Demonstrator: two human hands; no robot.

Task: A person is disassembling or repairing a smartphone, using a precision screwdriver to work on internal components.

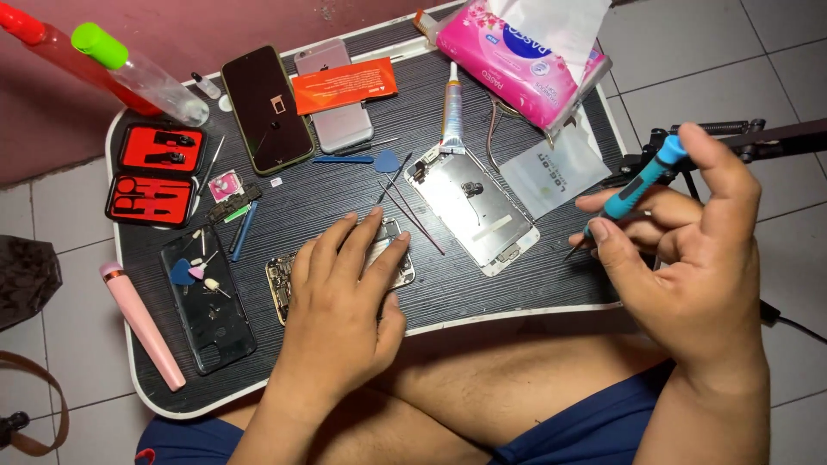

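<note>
On the lap-held worktop (517, 297): phone parts and repair tools, spread across dark ribbed surface.
Left hand (345, 297): palm down, fingers spread, pressing opened phone chassis (284, 288) flat at near centre; no grip closed around it.
Right hand (689, 258): raised off right edge, fingers pinched around blue screwdriver (642, 185), tip angled down and left, well apart from chassis.
Detached display frame (478, 207): silver, lying just right of chassis, far of it; thin metal probes (412, 215) crossed between.
Glue tube (451, 108): far centre, nozzle pointing away.
Far left: black phone (265, 108) face up, silver phone (336, 99) beside it, orange card (345, 84) across.
Left edge: red tool case (157, 172) open, dark back cover (211, 314) with picks, pink pen-shaped tool (142, 323).
Far right: pink tissue pack (517, 52), clear pouch (556, 168).
Step in hand, by judgement: chassis steadied, driver readied, screw work paused.
Next move, by judgement: driver tip lowered onto a small screw; steady downward pressure, chassis kept pinned, loose screws kept off ribbed grooves.
</note>
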